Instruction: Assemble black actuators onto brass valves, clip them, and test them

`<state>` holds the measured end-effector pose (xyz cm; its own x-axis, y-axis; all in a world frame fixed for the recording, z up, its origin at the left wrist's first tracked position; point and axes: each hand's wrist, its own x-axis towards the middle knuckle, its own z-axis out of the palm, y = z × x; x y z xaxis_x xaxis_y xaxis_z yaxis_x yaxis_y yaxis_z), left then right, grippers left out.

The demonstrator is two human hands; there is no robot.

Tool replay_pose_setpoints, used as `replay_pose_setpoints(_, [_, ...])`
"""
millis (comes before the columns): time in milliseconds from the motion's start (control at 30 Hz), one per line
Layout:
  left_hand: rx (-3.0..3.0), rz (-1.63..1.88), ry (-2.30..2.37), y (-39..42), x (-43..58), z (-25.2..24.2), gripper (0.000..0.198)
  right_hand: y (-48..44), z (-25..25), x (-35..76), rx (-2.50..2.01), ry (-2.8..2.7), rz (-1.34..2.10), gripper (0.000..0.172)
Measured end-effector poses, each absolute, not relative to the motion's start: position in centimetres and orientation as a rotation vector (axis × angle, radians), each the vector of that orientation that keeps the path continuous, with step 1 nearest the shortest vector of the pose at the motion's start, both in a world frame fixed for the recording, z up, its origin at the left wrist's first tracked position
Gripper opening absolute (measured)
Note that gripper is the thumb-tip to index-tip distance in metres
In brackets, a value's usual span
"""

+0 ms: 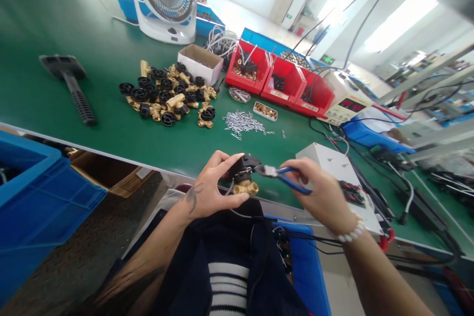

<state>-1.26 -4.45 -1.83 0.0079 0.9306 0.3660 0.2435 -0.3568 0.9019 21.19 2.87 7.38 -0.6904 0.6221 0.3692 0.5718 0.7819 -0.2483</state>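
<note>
My left hand (212,182) is closed around a brass valve fitting with a black cap (244,177), held just in front of the green table's near edge. My right hand (320,190) grips blue-handled pliers (281,176), whose jaws touch the black cap from the right. A thin wire runs down from the fitting. Farther back on the table lies a heap of the same brass-and-black fittings (168,96), and a pile of small metal clips (242,122) sits between that heap and my hands.
Red bins (292,81) of parts, a small tray of brass pieces (265,110), a cardboard box (198,61), a white fan (166,0) and a black handled tool (72,86) stand on the green table (74,24). A white switch box (338,177) is at right; blue crate (40,197) at left.
</note>
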Motion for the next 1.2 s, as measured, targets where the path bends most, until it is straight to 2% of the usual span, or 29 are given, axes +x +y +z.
replay_pose_setpoints(133, [1.671, 1.415, 1.212, -4.4, -1.3, -1.7, 0.074, 2.8, 7.2, 21.4, -0.909, -1.771, 0.11, 0.015])
replay_pose_setpoints(167, [1.676, 1.409, 1.217, -4.4, -1.3, -1.7, 0.074, 2.8, 7.0, 21.4, -0.911, -1.789, 0.124, 0.015])
replay_pose_setpoints(300, [1.667, 1.39, 1.216, -4.3, -1.3, -1.6, 0.073, 2.7, 7.1, 21.3, -0.934, -2.587, 0.162, 0.016])
replay_pose_setpoints(333, [1.661, 1.38, 1.208, -4.3, -1.3, -1.6, 0.074, 2.8, 7.4, 21.4, -0.933, -2.625, 0.14, 0.017])
replay_pose_setpoints(500, [1.678, 1.416, 1.188, -4.3, -1.3, -1.7, 0.074, 3.2, 7.4, 21.4, -0.951, -1.876, 0.068, 0.009])
replay_pose_setpoints(667, [1.642, 1.372, 1.184, -4.3, -1.5, -1.8, 0.074, 3.2, 6.8, 21.1, -0.883, -2.564, 0.17, 0.012])
replay_pose_setpoints(833, [1.683, 1.401, 1.182, -4.3, -1.5, -1.8, 0.073, 3.2, 7.6, 21.2, -0.951, -1.945, 0.023, 0.01])
replay_pose_setpoints(900, [1.675, 1.386, 1.181, -4.3, -1.5, -1.7, 0.073, 3.1, 7.6, 21.2, -0.939, -2.204, 0.054, 0.005])
replay_pose_setpoints(1000, [1.646, 1.374, 1.169, -4.2, -1.5, -1.8, 0.073, 3.0, 7.7, 21.0, -0.901, -2.662, 0.051, 0.011])
replay_pose_setpoints(1133, [1.71, 1.425, 1.179, -4.1, -1.4, -2.1, 0.072, 2.7, 8.0, 20.8, -0.949, -2.008, 0.005, 0.008])
replay_pose_setpoints(1200, [1.717, 1.427, 1.185, -4.1, -1.4, -2.2, 0.073, 2.7, 8.0, 20.8, -0.949, -2.09, 0.034, 0.006])
